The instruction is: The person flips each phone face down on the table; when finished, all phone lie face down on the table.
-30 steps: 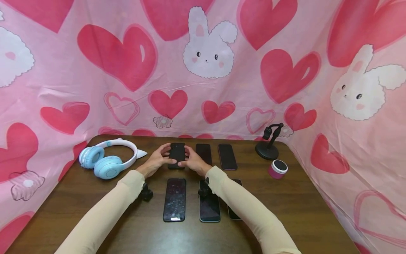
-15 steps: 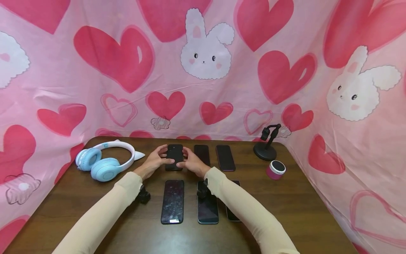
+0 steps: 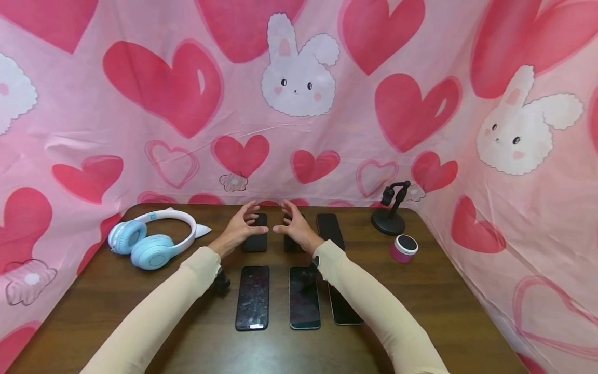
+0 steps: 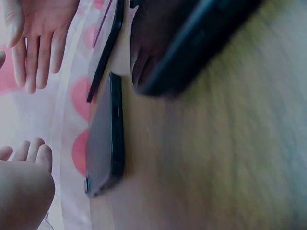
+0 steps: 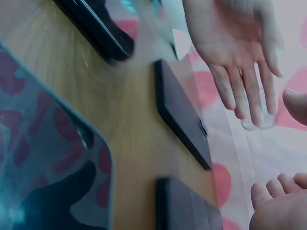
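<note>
My left hand (image 3: 242,229) and right hand (image 3: 297,228) hover above the far side of the table, palms facing, fingers apart, with nothing held. Under the left hand a black phone (image 3: 256,244) lies back side up; a camera bump shows at its edge in the right wrist view, where I see this phone (image 5: 180,112) edge-on. Below my right hand lies a dark phone (image 3: 290,244), partly covered by it. Another dark phone (image 3: 330,231) completes the back row to the right. Nearer lie a smudged phone (image 3: 253,298), a middle phone (image 3: 304,306) and a phone (image 3: 343,309) partly behind the right sleeve.
Blue-and-white cat-ear headphones (image 3: 156,244) stand on the left of the brown wooden table (image 3: 420,322). To the right are a black stand (image 3: 390,215) and a small pink speaker (image 3: 404,248). A pink heart-and-bunny cloth (image 3: 224,114) hangs behind.
Both hands have let go of the back-left black phone, which now lies on the table. They have lifted and drawn apart, moving a little to the right.
</note>
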`<state>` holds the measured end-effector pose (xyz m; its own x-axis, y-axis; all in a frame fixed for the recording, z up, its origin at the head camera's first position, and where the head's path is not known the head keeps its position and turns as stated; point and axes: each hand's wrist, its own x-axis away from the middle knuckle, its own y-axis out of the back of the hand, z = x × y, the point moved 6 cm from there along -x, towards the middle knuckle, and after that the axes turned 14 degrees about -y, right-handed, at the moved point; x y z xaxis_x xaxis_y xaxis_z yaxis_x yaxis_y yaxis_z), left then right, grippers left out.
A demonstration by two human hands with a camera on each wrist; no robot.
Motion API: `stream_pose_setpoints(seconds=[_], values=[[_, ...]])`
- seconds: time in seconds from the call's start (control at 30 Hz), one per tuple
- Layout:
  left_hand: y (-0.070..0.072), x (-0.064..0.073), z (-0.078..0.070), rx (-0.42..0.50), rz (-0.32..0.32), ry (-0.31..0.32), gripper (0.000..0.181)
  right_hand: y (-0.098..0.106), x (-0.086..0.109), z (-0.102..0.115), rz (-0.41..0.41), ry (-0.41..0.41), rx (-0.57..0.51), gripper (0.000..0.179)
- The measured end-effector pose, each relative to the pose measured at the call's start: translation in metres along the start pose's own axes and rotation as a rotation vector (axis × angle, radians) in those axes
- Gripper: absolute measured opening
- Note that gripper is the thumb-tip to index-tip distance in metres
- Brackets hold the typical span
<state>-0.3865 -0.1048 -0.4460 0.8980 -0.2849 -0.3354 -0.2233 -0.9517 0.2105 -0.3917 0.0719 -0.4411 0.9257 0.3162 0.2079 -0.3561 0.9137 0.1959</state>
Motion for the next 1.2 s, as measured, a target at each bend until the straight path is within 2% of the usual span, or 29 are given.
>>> stream_pose_setpoints(seconds=[0.27, 0.43, 0.57, 0.87, 1.2], values=[[-0.021, -0.009, -0.006, 0.027, 0.071, 0.000, 0.099, 0.033, 0.003, -0.005, -0.054, 0.007, -0.034, 0.089], [-0.033, -0.012, -0.012, -0.001, 0.104, 0.018, 0.098, 0.047, 0.009, -0.014, -0.091, -0.010, 0.003, 0.089], [-0.043, -0.013, -0.011, -0.029, 0.126, 0.048, 0.098, 0.053, 0.012, -0.021, -0.111, -0.027, 0.041, 0.089], [-0.066, -0.014, 0.001, -0.042, 0.134, 0.099, 0.095, 0.056, 0.015, -0.034, -0.136, -0.045, 0.065, 0.088], [-0.076, -0.010, 0.008, -0.048, 0.154, 0.151, 0.100, 0.049, 0.017, -0.043, -0.122, -0.129, 0.065, 0.089]])
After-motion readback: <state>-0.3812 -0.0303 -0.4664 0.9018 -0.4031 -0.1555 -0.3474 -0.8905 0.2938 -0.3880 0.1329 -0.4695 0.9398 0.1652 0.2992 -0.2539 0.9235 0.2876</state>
